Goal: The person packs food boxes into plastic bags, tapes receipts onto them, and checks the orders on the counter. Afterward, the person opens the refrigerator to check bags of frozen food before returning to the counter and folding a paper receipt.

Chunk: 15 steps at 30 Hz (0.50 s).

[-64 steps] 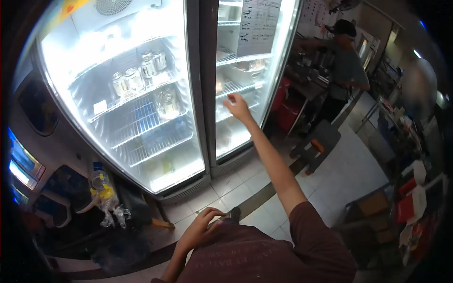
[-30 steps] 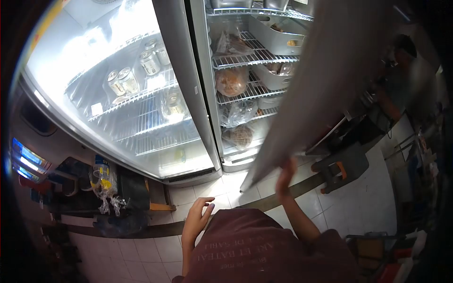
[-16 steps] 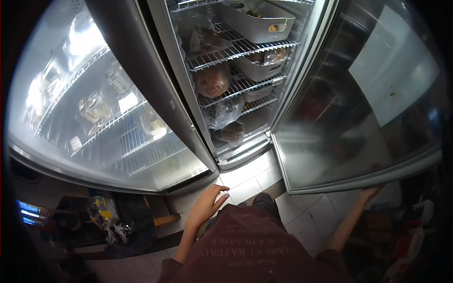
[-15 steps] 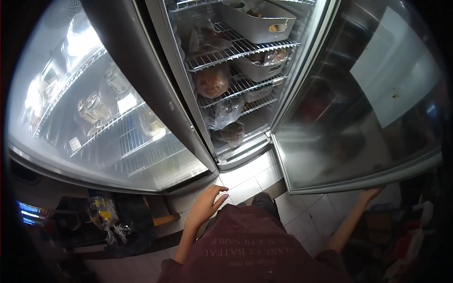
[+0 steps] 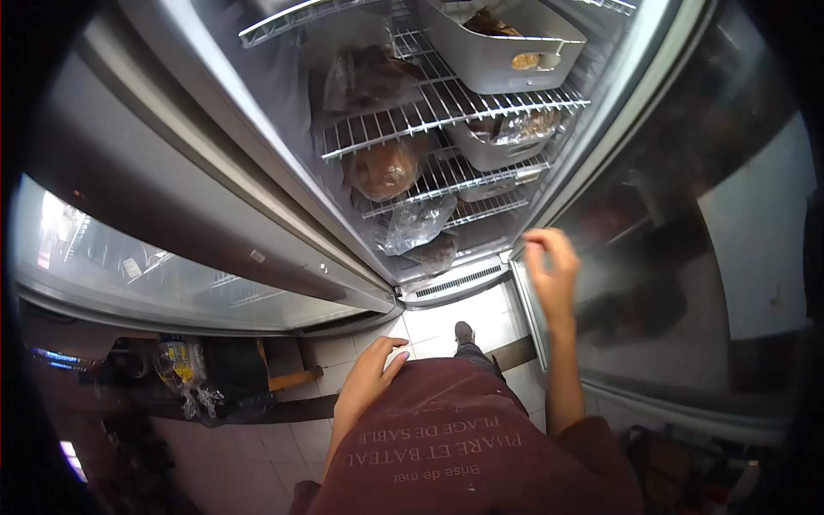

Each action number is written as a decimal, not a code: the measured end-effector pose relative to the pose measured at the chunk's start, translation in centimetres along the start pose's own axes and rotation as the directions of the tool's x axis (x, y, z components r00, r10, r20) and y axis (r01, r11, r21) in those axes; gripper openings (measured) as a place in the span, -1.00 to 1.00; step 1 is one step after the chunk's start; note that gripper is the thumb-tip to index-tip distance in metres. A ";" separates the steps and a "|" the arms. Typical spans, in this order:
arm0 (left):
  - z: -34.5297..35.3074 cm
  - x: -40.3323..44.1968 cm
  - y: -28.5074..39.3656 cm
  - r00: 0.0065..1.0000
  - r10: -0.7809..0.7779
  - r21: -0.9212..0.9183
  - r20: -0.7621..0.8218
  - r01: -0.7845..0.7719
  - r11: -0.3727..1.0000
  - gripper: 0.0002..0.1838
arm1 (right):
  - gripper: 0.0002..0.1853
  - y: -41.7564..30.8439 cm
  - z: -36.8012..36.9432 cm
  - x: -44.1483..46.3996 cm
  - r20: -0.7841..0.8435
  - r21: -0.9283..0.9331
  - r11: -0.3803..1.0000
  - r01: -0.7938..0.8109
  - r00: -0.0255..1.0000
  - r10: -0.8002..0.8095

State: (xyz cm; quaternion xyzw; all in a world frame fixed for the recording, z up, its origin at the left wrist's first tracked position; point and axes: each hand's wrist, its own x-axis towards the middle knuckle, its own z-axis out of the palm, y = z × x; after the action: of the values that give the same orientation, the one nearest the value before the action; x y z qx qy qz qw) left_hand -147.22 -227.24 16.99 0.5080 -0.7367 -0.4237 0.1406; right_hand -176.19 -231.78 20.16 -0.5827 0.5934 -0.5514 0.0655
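Observation:
My right hand (image 5: pixel 554 270) is raised before the lower right corner of the open fridge (image 5: pixel 455 290), its bent fingers loosely apart and holding nothing. Beside it stands the swung-out glass door (image 5: pixel 627 283). My left hand (image 5: pixel 369 375) hangs low in front of my shirt, open, with thumb and fingers apart. Inside the fridge, a grey bin (image 5: pixel 506 73) sits on an upper wire shelf (image 5: pixel 378 124), with a second grey bin (image 5: pixel 493 153) below. Plastic-wrapped food (image 5: pixel 384 169) and a clear plastic bag (image 5: pixel 416 225) rest on the lower shelves.
To the left is another glass-fronted fridge door (image 5: pixel 172 275), shut. A plastic-wrapped package (image 5: pixel 184 369) lies on a dark surface at lower left. My shoe (image 5: pixel 464 332) is on the white tiled floor (image 5: pixel 425 328) before the fridge.
My right hand has come up and inward from the glass door's outer edge to the fridge opening. The view has moved closer to the shelves, and the door stands wider. My left hand stays low.

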 end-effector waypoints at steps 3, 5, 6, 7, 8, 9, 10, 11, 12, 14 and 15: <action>0.6 0.2 0.4 0.986 -0.074 0.009 -0.149 0.076 0.997 -0.75 | -0.80 3.2 8.4 3.5 0.303 0.203 0.972 0.121 0.936 -0.180; 1.2 0.1 0.5 0.962 -0.138 -0.008 -0.235 0.140 0.990 -0.76 | -0.54 3.5 13.6 5.3 0.349 0.134 0.959 0.249 0.894 -0.281; 1.5 -0.1 0.5 0.948 -0.178 -0.028 -0.263 0.177 0.984 -0.77 | -0.41 3.3 16.0 6.6 0.435 -0.004 0.968 0.253 0.872 -0.226; 1.8 -0.2 0.6 0.932 -0.216 -0.050 -0.290 0.211 0.976 -0.77 | -0.27 4.4 18.8 7.3 0.445 -0.091 0.930 0.357 0.850 -0.283; 2.2 -0.3 0.7 0.917 -0.264 -0.077 -0.298 0.252 0.965 -0.76 | -0.14 5.6 21.8 7.4 0.449 -0.196 0.893 0.406 0.846 -0.286; 2.7 -0.4 0.7 0.901 -0.311 -0.107 -0.303 0.292 0.950 -0.75 | -0.10 7.0 24.7 7.2 0.397 -0.147 0.932 0.331 0.883 -0.251; 3.1 -0.5 0.9 0.882 -0.357 -0.137 -0.308 0.330 0.934 -0.75 | -0.09 7.2 25.8 7.4 0.417 -0.113 0.951 0.288 0.882 -0.217; 3.3 -0.4 1.1 0.871 -0.377 -0.145 -0.316 0.349 0.926 -0.75 | -0.08 7.5 26.7 7.5 0.438 -0.081 0.967 0.243 0.880 -0.184; 3.6 -0.4 1.5 0.859 -0.397 -0.154 -0.323 0.367 0.918 -0.75 | -0.12 8.4 27.4 7.2 0.406 -0.090 0.953 0.290 0.884 -0.231; 4.3 -0.2 2.0 0.843 -0.421 -0.181 -0.334 0.381 0.907 -0.75 | -0.18 10.8 28.1 6.5 0.346 -0.111 0.916 0.385 0.879 -0.327; 4.5 -0.1 2.1 0.841 -0.422 -0.193 -0.340 0.377 0.906 -0.75 | -0.33 10.5 28.0 8.1 0.499 -0.226 0.917 0.330 0.847 -0.182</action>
State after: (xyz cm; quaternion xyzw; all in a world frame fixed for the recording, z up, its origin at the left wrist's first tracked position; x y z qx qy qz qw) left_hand -151.33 -224.70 15.90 0.7123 -0.5476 -0.3820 0.2164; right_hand -165.03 -257.17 6.34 -0.7759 0.5531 -0.3004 0.0416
